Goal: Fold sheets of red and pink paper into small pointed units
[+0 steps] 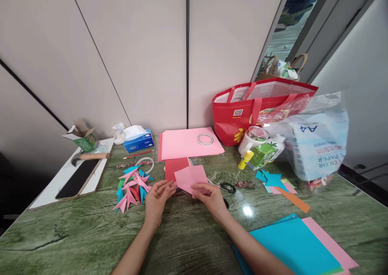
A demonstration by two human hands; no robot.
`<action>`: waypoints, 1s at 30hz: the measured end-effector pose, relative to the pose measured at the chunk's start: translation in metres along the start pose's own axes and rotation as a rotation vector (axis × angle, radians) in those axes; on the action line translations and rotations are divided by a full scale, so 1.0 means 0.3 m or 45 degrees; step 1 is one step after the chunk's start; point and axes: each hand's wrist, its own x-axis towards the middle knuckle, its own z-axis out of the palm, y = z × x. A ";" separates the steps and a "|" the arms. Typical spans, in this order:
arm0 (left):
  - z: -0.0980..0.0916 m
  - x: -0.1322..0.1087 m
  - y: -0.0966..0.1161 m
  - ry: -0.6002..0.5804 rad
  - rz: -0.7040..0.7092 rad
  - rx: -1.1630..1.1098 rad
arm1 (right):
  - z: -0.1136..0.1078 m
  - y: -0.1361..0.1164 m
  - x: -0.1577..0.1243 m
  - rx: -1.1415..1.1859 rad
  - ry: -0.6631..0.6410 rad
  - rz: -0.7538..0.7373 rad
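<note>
A small pink sheet of paper [190,177] is held up, tilted, over the middle of the green table. My right hand [210,198] pinches its lower right edge between thumb and fingers. At the sheet's left edge, my left hand [160,195] has its fingers closed together, the tips meeting the paper. Behind the held sheet lies a red paper piece [176,166], partly covered by it. Black-handled scissors [228,187] lie just beyond my right hand, partly hidden. To the left of my left hand is a pile of folded paper points [131,186] in pink, blue, red and green.
Large pink sheets [188,143] bear a ring [205,139] at the back. A glue stick [245,160], a red bag [233,117] and a plastic paper pack [318,141] stand right. Blue sheets [297,246] lie front right; a tissue box [138,141] and a phone [78,179] are left.
</note>
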 end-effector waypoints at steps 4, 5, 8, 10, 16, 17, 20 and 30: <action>0.029 -0.025 -0.021 -0.302 -0.068 0.161 | 0.027 -0.007 -0.027 -0.003 -0.118 -0.071; 0.032 -0.029 -0.026 -0.331 -0.047 0.203 | 0.031 -0.008 -0.035 -0.046 -0.166 -0.101; 0.025 -0.026 -0.029 -0.259 0.002 0.208 | 0.035 -0.011 -0.049 -0.077 -0.356 -0.179; 0.016 -0.016 -0.025 -0.177 -0.005 0.139 | 0.032 -0.011 -0.051 -0.055 -0.462 -0.232; 0.012 -0.010 -0.017 -0.090 0.061 0.053 | 0.029 -0.005 -0.037 0.004 -0.350 -0.243; 0.014 -0.012 -0.019 -0.089 0.090 0.055 | 0.029 -0.003 -0.035 0.003 -0.315 -0.230; 0.017 -0.018 -0.025 -0.132 0.134 0.104 | 0.031 0.002 -0.030 -0.029 -0.213 -0.228; 0.026 -0.045 -0.036 -0.297 0.016 0.244 | 0.044 0.002 -0.024 0.240 0.059 -0.099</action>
